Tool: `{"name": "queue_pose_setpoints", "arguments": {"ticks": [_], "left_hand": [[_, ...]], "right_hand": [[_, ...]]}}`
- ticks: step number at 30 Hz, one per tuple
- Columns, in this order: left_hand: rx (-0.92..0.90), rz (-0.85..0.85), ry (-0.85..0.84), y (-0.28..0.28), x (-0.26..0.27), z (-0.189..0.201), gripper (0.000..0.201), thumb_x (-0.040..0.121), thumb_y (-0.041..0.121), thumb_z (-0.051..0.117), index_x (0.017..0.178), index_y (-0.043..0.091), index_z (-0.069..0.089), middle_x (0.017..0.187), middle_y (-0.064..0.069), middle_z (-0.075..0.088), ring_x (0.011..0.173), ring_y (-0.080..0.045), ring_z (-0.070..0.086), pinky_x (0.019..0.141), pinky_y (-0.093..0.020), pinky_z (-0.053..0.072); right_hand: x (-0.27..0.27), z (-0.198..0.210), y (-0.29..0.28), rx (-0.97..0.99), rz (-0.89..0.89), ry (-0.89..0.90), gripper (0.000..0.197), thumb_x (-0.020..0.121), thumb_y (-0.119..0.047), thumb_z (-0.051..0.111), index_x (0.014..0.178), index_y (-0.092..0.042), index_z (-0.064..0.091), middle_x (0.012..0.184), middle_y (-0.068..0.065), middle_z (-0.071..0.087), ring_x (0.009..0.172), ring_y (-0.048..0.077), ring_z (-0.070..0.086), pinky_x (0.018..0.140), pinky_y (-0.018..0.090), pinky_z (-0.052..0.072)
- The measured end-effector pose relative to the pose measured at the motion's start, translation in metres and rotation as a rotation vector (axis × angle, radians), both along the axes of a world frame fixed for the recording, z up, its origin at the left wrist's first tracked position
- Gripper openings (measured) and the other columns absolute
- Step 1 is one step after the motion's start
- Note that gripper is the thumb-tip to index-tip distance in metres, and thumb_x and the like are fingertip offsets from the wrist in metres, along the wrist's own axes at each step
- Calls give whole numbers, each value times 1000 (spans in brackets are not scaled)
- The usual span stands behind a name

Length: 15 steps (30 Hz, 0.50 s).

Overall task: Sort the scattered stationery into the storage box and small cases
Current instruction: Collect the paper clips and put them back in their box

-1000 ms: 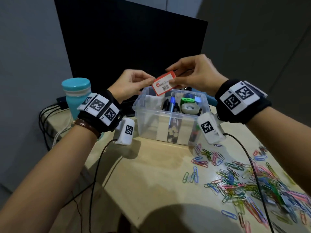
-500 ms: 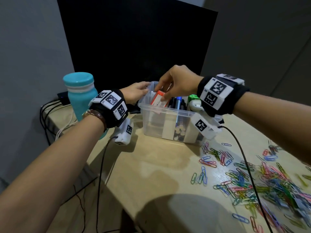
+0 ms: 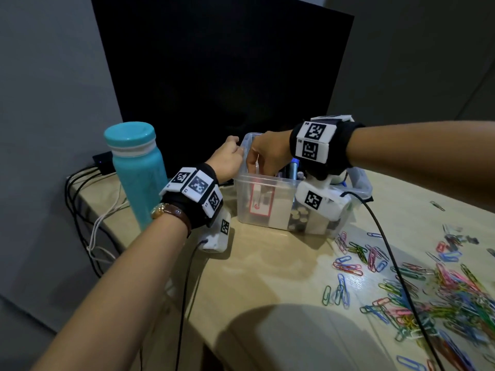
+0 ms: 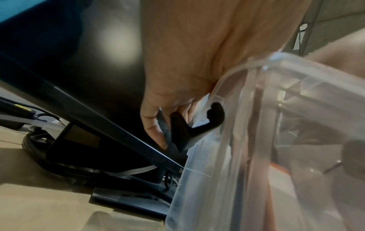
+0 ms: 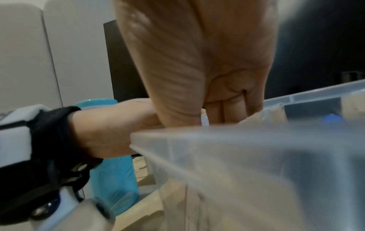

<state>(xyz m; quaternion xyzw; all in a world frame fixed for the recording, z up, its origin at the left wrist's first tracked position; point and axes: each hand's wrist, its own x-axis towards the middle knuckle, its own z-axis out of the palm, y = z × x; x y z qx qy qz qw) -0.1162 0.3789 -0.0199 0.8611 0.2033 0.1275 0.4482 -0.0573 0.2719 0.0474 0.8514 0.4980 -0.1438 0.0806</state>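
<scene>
A clear plastic storage box (image 3: 270,183) stands on the wooden desk in front of a black monitor. My right hand (image 3: 267,153) reaches down into the box's left end. Its fingertips pinch a small red-and-white pack (image 3: 261,204), which stands upright against the front wall and shows through it. My left hand (image 3: 227,159) holds the box's far left corner, with its fingers (image 4: 156,129) down the outside of the wall (image 4: 247,125). In the right wrist view the box rim (image 5: 237,132) hides my right fingertips. Several coloured paper clips (image 3: 428,290) lie scattered at the right.
A teal bottle (image 3: 136,172) stands left of the box, close to my left wrist. The monitor (image 3: 227,76) blocks the back. Cables (image 3: 88,210) hang off the desk's left edge. My wrist cable (image 3: 396,263) crosses the clips. Pens (image 3: 293,167) and rolls (image 3: 298,218) fill the box's middle.
My right hand has carried the red-and-white pack from above the box down into its left end. My left hand let go of the pack and moved to the box's corner.
</scene>
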Motion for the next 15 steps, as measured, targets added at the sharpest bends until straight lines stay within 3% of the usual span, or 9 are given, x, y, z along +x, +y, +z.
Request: {"name": "queue_pose_setpoints", "arguments": {"ticks": [3, 5, 7, 9, 11, 12, 15], "left_hand": [[-5, 5, -11, 2, 2, -2, 48, 105, 16, 30, 150, 3, 18, 141, -15, 46, 134, -26, 41, 110, -31, 32], [3, -3, -10, 3, 2, -4, 49, 105, 17, 31, 150, 2, 18, 144, -17, 43, 136, -27, 39, 113, -34, 30], [18, -11, -3, 5, 2, -5, 50, 105, 18, 31, 150, 1, 17, 146, -18, 41, 137, -28, 38, 115, -40, 28], [40, -7, -1, 6, 2, -5, 50, 104, 20, 32, 149, 0, 19, 145, -18, 42, 136, -30, 39, 113, -43, 30], [69, 4, -7, 7, 4, -5, 49, 104, 22, 33, 146, 0, 23, 142, -17, 45, 132, -31, 43, 111, -45, 33], [80, 9, -10, 6, 4, -5, 48, 104, 23, 33, 145, 0, 24, 140, -16, 46, 131, -31, 44, 110, -45, 34], [85, 18, -17, 4, 4, -5, 47, 104, 23, 34, 145, 2, 25, 140, -16, 46, 130, -30, 44, 109, -46, 35]], "right_hand": [[-1, -3, 6, -65, 54, -37, 15, 86, -16, 70, 93, -26, 63, 89, -5, 60, 89, 13, 57, 81, 24, 49], [-2, -9, 8, -55, 79, -88, 19, 91, -13, 63, 108, -20, 64, 93, -6, 56, 89, 12, 52, 70, 20, 41], [-1, -16, 9, -6, 54, -104, 25, 95, -10, 56, 118, -9, 64, 102, 2, 58, 92, 16, 52, 70, 18, 34], [-1, -18, 10, -10, 53, -94, 23, 95, -10, 56, 115, -5, 67, 101, 4, 62, 88, 16, 54, 64, 15, 36], [2, -17, 11, -63, 64, -42, 16, 92, -13, 63, 107, -12, 68, 85, -8, 59, 81, 9, 52, 54, 9, 39], [3, -16, 12, -83, 66, -25, 12, 91, -16, 66, 102, -18, 66, 81, -13, 55, 83, 8, 52, 55, 7, 38], [5, -15, 11, -91, 77, -5, 9, 89, -20, 69, 93, -24, 62, 88, -11, 58, 89, 6, 53, 63, 12, 40]]}}
